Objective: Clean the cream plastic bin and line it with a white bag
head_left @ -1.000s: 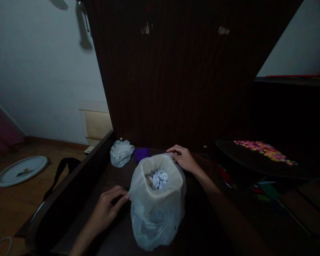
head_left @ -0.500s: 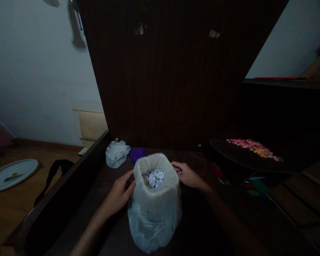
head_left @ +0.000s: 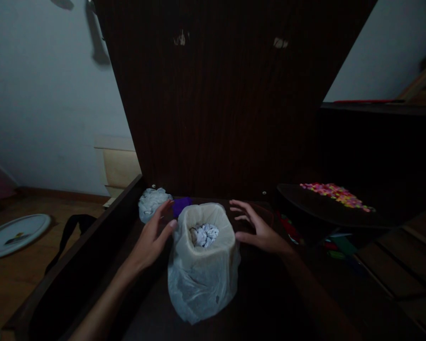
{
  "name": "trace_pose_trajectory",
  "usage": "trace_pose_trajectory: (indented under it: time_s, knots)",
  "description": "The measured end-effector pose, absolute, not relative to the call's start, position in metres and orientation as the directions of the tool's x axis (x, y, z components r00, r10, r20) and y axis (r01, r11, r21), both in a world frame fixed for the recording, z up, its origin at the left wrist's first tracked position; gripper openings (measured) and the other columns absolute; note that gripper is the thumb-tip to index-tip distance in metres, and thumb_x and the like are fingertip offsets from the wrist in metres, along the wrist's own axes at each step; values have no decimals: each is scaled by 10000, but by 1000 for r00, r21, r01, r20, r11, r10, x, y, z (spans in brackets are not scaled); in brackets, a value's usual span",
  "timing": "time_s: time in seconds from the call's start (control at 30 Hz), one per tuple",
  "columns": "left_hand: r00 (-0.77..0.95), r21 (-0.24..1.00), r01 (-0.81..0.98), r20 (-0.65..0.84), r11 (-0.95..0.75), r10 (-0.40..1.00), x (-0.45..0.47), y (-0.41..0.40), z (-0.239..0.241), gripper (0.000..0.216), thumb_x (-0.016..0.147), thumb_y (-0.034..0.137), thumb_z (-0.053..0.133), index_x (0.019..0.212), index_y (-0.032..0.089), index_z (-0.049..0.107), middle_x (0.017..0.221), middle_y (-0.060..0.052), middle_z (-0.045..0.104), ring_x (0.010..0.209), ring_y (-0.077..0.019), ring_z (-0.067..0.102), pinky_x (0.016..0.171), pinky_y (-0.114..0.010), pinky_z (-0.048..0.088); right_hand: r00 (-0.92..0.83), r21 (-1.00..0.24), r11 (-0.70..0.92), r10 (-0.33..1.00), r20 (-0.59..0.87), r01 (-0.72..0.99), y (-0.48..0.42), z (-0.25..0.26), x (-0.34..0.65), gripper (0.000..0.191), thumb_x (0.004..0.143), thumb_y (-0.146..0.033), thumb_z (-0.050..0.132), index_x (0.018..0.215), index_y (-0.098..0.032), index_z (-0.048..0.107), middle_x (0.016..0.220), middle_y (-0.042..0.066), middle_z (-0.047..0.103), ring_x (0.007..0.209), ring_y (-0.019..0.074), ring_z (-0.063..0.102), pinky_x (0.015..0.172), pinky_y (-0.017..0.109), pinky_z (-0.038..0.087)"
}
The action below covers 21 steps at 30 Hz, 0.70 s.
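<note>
A small bin lined with a whitish plastic bag [head_left: 206,279] stands upright on a dark wooden surface, the bag folded over its rim and hanging loosely outside. Crumpled white paper [head_left: 205,235] with dark marks lies inside it. At the bin's left side, my left hand [head_left: 152,241] is open, fingers stretched forward and thumb near the rim. My right hand [head_left: 259,232] is open on the other side, fingers spread, its thumb close to the bag; whether it touches I cannot tell. Neither hand holds anything.
Behind the bin lie a crumpled pale plastic bag [head_left: 152,202] and a purple cloth-like piece [head_left: 181,206]. A dark board [head_left: 216,104] rises at the back, a raised edge [head_left: 92,246] runs along the left. Colourful small pieces [head_left: 335,195] lie on a shelf [head_left: 305,206] at right.
Both hands have let go of the bag's rim, and their fingers have spread. The bag's loose lower part has shifted slightly upward in view.
</note>
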<state>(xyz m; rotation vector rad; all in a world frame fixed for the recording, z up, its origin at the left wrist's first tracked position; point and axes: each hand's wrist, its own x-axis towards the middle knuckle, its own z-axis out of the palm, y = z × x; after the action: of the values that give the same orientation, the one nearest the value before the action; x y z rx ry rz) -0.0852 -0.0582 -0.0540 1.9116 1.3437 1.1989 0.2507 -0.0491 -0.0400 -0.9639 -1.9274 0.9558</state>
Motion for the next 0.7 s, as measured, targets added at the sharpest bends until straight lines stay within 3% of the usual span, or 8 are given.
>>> trace_pose_trajectory:
  time_s: [0.1, 0.2, 0.23, 0.3, 0.4, 0.47, 0.6, 0.7]
  knots:
    - [232, 773, 432, 403, -465, 885, -76, -91, -69, 1195, 770, 625, 744, 1623, 238, 1, 1661, -198, 250, 1495, -397, 342, 1194, -599, 339, -516, -871, 360, 843, 149, 336, -57, -47, 241, 1485, 489, -497, 969, 1622, -272, 36, 1677, 179, 145, 1522, 358, 227, 1216, 532, 254]
    - [322, 690, 541, 358, -481, 876, -59, -120, -98, 1604, 497, 582, 937, 1593, 239, -183, 1687, -231, 84, 1525, -480, 198, 1184, -678, 313, -538, -845, 306, 842, 26, 438, -57, -62, 231, 1631, 436, -451, 987, 1614, -225, -118, 1691, 201, 30, 1554, 368, 92, 1247, 547, 135]
    - [351, 667, 563, 342, -488, 872, -54, -127, -109, 1624, 472, 546, 956, 1597, 230, -172, 1683, -242, 86, 1521, -494, 191, 1178, -686, 321, -543, -836, 319, 839, 30, 446, -56, -68, 229, 1594, 462, -431, 979, 1618, -212, -96, 1690, 204, 39, 1555, 370, 81, 1247, 549, 119]
    - [380, 636, 587, 330, -501, 864, -47, -133, -127, 1477, 514, 449, 954, 1627, 218, 10, 1658, -246, 206, 1498, -496, 267, 1172, -669, 352, -556, -823, 372, 827, 83, 430, -54, -80, 226, 1432, 533, -365, 947, 1628, -190, 41, 1674, 205, 151, 1543, 375, 143, 1244, 554, 137]
    - [387, 604, 614, 330, -508, 861, -48, -131, -140, 950, 746, 285, 783, 1567, 193, 314, 1539, -223, 465, 1415, -421, 466, 1138, -590, 444, -581, -785, 438, 805, 124, 439, -55, -94, 227, 1005, 645, -204, 823, 1544, -180, 374, 1568, 178, 416, 1463, 366, 356, 1218, 545, 256]
    - [393, 586, 624, 335, -516, 856, -57, -126, -140, 675, 815, 157, 610, 1474, 206, 469, 1442, -180, 587, 1337, -350, 571, 1098, -513, 505, -584, -749, 465, 801, 130, 471, -57, -99, 231, 754, 687, -119, 707, 1420, -195, 546, 1470, 145, 543, 1388, 344, 470, 1182, 525, 346]
    - [337, 591, 664, 310, -458, 889, -81, -114, -126, 653, 741, 49, 478, 1362, 227, 575, 1266, -111, 724, 1137, -272, 716, 964, -392, 601, -526, -704, 494, 827, 198, 511, -60, -103, 244, 506, 740, -62, 549, 1189, -238, 703, 1229, 87, 708, 1208, 295, 621, 1085, 490, 469]
    - [259, 604, 680, 333, -416, 907, -97, -103, -115, 596, 743, 78, 475, 1313, 204, 591, 1265, -97, 725, 1160, -264, 707, 1009, -407, 580, -459, -696, 485, 854, 245, 530, -57, -104, 251, 448, 772, -70, 525, 1143, -227, 720, 1182, 100, 718, 1149, 296, 642, 1054, 507, 483]
